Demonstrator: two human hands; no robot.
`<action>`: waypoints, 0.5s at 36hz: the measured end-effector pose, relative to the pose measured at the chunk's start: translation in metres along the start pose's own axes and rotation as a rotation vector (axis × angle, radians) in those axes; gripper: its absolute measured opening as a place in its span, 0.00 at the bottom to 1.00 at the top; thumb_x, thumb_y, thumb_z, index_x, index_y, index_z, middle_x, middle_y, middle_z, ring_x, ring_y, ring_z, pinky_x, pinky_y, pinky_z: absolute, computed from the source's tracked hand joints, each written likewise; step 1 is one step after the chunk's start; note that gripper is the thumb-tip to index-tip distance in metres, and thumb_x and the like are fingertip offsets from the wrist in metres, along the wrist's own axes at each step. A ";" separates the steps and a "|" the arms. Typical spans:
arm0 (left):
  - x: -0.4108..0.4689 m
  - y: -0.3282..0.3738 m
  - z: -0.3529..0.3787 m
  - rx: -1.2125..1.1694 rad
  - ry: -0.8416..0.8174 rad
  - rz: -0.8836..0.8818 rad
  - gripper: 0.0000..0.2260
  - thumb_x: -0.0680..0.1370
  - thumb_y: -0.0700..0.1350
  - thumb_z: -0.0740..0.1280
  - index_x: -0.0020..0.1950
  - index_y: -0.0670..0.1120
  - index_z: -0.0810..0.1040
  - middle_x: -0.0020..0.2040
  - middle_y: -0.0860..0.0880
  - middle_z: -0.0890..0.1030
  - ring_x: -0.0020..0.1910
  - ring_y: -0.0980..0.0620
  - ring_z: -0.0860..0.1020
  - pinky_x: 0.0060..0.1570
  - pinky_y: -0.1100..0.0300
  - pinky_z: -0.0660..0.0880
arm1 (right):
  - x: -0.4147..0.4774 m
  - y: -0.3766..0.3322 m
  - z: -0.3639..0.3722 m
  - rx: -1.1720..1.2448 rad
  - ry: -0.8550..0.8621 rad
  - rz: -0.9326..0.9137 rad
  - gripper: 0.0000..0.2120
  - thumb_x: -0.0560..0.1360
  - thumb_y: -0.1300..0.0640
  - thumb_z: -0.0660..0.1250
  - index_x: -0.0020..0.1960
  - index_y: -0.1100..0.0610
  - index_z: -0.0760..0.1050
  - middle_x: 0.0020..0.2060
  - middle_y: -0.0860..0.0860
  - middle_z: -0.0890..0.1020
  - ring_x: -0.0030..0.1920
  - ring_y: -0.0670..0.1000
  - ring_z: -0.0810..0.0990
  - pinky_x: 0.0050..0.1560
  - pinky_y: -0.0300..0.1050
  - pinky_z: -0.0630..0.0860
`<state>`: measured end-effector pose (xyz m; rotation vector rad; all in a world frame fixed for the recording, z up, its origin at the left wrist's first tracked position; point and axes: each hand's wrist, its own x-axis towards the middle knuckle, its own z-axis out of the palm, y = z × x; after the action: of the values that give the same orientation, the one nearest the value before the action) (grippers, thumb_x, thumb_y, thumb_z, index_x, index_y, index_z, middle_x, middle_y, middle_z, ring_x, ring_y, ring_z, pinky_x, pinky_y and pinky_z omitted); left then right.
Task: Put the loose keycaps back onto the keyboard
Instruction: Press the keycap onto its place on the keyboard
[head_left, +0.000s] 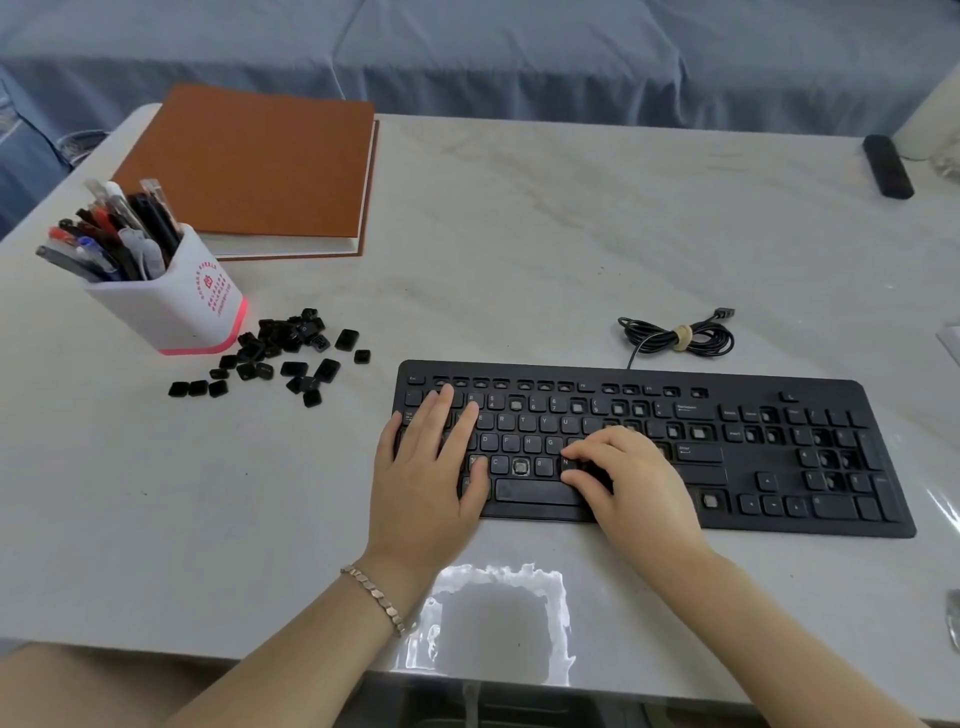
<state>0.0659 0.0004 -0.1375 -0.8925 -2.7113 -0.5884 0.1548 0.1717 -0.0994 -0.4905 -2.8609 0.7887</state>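
One black full-size keyboard (805, 522) lay on the pale grey counter (519, 249), and both of the person's hands rested on its letter block. The left hand (423, 478) lay flat over the leftmost keys, its grip slack, fingers straight, holding nothing; one beaded metal bracelet (374, 597) circled that wrist. The right hand (631, 480) had its fingers curled down beside the N key; its grip was bunched, but whether it pinched a keycap I could not tell. Between the two hands one bare socket (520, 466) showed in the bottom letter row.

The loose black keycaps (283, 353) lay left of and beyond the left hand, well apart from it: perhaps two dozen, three of them in a row at the near-left end. Touching that heap's far-left side stood one white pen holder with a pink base (176, 312), with one brown-covered notebook (249, 161) beyond it. One coiled black cable (675, 338) lay beyond the right hand.
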 end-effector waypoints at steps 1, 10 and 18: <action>0.000 0.000 0.000 -0.001 0.001 0.000 0.21 0.76 0.50 0.57 0.65 0.45 0.75 0.68 0.43 0.72 0.67 0.48 0.69 0.68 0.49 0.59 | -0.001 0.000 0.000 0.008 0.001 -0.004 0.07 0.72 0.59 0.70 0.50 0.56 0.81 0.45 0.47 0.78 0.52 0.51 0.75 0.48 0.39 0.66; 0.000 0.000 0.000 0.002 0.002 0.002 0.21 0.76 0.50 0.57 0.66 0.45 0.75 0.69 0.43 0.72 0.68 0.48 0.69 0.68 0.49 0.59 | 0.001 -0.002 -0.002 0.025 -0.045 0.034 0.09 0.74 0.55 0.68 0.53 0.53 0.81 0.45 0.42 0.72 0.53 0.44 0.68 0.47 0.30 0.58; 0.000 0.000 0.000 0.003 -0.008 0.004 0.21 0.76 0.50 0.57 0.66 0.45 0.75 0.68 0.43 0.72 0.67 0.47 0.70 0.67 0.47 0.60 | 0.000 -0.001 -0.001 0.042 -0.037 0.025 0.09 0.74 0.56 0.68 0.53 0.53 0.81 0.47 0.44 0.75 0.52 0.43 0.68 0.46 0.29 0.57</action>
<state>0.0657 0.0003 -0.1379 -0.9014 -2.7160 -0.5817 0.1542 0.1709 -0.0981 -0.5121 -2.8707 0.8693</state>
